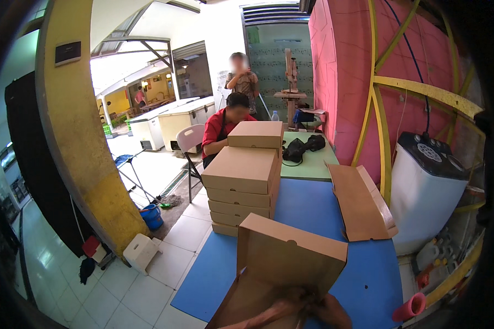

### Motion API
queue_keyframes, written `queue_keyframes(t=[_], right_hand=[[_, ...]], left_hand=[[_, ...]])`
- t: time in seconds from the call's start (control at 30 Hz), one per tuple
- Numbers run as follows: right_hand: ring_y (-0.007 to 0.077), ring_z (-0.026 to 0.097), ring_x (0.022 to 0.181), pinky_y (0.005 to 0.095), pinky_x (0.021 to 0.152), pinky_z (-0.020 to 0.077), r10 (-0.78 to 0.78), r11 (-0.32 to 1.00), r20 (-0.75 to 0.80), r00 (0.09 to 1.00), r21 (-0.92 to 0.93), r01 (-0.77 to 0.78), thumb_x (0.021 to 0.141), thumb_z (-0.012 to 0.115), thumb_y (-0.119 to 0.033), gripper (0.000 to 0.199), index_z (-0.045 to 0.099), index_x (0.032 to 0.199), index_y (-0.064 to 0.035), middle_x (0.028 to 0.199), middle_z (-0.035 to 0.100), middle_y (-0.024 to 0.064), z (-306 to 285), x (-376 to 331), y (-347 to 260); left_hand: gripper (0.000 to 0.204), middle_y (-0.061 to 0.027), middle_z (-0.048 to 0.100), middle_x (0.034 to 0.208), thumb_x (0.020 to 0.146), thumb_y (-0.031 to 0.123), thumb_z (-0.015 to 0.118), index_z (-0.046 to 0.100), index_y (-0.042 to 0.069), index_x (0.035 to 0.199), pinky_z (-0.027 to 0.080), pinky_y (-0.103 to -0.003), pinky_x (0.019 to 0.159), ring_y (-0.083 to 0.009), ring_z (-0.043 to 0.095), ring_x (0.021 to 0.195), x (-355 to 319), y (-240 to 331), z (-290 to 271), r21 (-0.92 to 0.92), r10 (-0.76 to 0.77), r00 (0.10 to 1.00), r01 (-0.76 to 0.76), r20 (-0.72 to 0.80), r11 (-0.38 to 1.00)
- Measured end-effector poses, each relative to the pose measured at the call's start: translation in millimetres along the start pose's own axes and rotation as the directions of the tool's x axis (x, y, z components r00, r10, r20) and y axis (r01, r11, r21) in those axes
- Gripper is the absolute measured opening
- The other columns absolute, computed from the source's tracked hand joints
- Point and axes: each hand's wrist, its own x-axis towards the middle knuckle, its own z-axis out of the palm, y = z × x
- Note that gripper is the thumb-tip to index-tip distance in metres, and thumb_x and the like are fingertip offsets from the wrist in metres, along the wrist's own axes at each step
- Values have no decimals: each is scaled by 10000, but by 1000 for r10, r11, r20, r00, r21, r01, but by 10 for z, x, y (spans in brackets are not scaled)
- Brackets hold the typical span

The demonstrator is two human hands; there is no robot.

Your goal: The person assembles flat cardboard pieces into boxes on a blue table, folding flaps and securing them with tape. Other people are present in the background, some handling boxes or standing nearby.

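An open brown cardboard box [291,252] stands tilted at the near edge of the blue table [362,274], its lid raised. Low in the box, my left hand [295,300] and my right hand [330,311] come together with bent fingers at the near side. They appear closed on a fold of its cardboard; shadow hides the exact grip. Just beyond is a stack of closed cardboard boxes [239,170]. To the right, a partly folded cardboard blank [362,203] lies on the table.
Behind the stack sits a person in red [214,131]; another person [244,82] stands farther back. A black bag [296,151] lies on the green table [318,164]. A washing machine [428,186] stands right, a white stool [141,252] left, and a pink cup [409,308] near right.
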Motion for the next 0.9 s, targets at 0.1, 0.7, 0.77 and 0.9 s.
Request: queue_keyframes(t=[0.1,0.7,0.77,0.9], right_hand=[[110,567,666,287,552,471,76,996,10,997,54,-77,870,599,32,246,593,1110,-19,822,628,45,-54,-29,7],[75,573,614,226,511,430,153,976,-305,940,194,-96,832,700,-44,262,640,1086,-18,776,668,44,-61,98,355],[80,567,605,231,506,430,202,962,-272,941,236,-138,831,734,-56,275,649,1091,-34,770,666,41,-82,94,411],[67,571,607,213,489,423,258,896,-173,950,411,-169,826,742,-50,320,626,1124,-38,821,689,38,-120,108,449]], left_hand=[[338,-187,706,983,953,342,563,695,47,1053,506,-416,837,-326,674,896,-5,-150,39,-12,-9,1000,10,20,1000],[281,-172,705,1020,933,253,565,689,38,1064,515,-398,799,-294,666,892,-177,-173,-11,11,-118,993,119,-14,993],[276,-170,705,1024,930,243,565,688,37,1066,516,-397,794,-291,665,891,-203,-144,-32,25,-156,987,156,-26,987],[266,-167,704,1032,926,224,565,687,35,1068,518,-393,786,-284,663,890,-161,-84,3,89,-201,979,204,-46,975]])
